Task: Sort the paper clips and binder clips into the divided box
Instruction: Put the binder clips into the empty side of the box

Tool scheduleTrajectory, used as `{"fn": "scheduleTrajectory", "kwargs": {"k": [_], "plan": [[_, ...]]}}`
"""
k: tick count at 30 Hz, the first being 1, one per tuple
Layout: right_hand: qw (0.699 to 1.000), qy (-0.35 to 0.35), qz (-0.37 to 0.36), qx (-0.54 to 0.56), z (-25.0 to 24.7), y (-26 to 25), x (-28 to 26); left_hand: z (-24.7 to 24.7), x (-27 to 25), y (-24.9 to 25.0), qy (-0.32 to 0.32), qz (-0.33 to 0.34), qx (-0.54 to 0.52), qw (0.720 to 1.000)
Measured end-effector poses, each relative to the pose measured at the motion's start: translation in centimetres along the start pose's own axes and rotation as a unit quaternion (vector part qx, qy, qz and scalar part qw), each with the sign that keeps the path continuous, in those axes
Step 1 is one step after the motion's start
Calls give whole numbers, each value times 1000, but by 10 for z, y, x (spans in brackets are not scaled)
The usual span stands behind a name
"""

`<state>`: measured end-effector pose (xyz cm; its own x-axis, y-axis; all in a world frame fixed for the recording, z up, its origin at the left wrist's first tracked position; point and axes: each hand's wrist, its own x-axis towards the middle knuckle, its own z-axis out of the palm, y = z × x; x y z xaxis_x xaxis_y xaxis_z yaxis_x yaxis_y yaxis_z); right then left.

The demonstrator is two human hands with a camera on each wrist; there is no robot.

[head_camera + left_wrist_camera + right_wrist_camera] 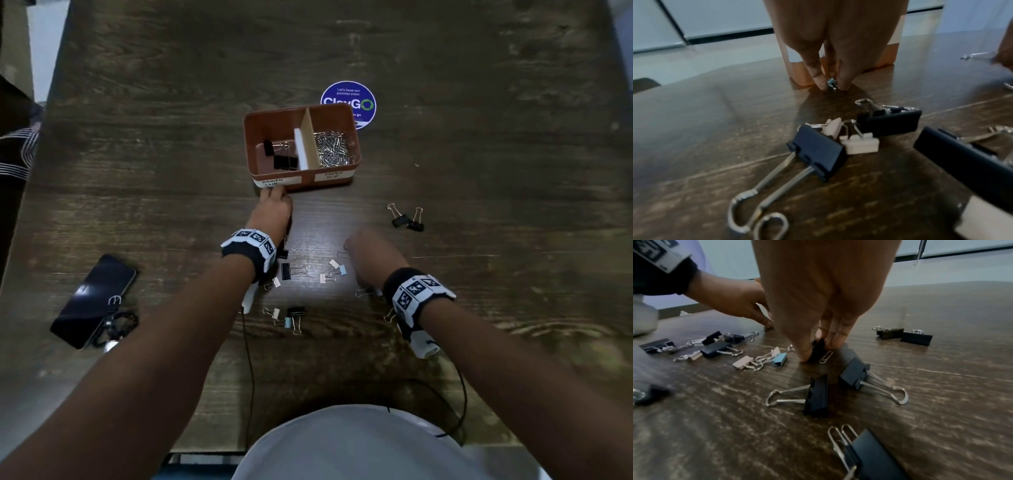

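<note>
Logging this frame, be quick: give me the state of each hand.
Left hand: closed, pinching a small light-blue binder clip against the table.
Right hand: closed, pinching a small black binder clip.

One divided box (301,185), one phone (92,301), two hands (many clips uncounted)

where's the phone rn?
Head view: the phone lies on the table's left side, outside the left forearm, with a coiled black cable at its near end.

Dark phone (94,301) left on wooden table (479,171); blue round sticker (356,96).
</note>
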<state>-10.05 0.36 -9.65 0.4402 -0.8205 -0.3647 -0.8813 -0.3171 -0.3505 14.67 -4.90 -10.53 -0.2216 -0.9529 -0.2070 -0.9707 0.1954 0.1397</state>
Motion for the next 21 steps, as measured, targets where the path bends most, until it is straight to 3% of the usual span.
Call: {"fn": "scheduleTrajectory", "kwargs": {"k": [5, 9, 11, 14, 17, 21], "plan": [[999, 24, 6, 21, -17, 7, -6, -4, 3, -1, -6, -85, -50, 995], [983, 63, 100, 138, -41, 36, -4, -7, 6, -1, -71, -140, -76, 985], [958, 77, 173, 215, -53, 52, -5, -9, 8, 7, -100, -122, -78, 984], [918, 126, 251, 281, -68, 78, -9, -15, 19, 33, -73, -49, -116, 989], [914, 123, 289, 258, -73, 95, -10, -27, 37, 69, -40, 13, -181, 983], [926, 33, 310, 212, -70, 97, -7, -36, 62, 126, -79, 54, -213, 972]]}}
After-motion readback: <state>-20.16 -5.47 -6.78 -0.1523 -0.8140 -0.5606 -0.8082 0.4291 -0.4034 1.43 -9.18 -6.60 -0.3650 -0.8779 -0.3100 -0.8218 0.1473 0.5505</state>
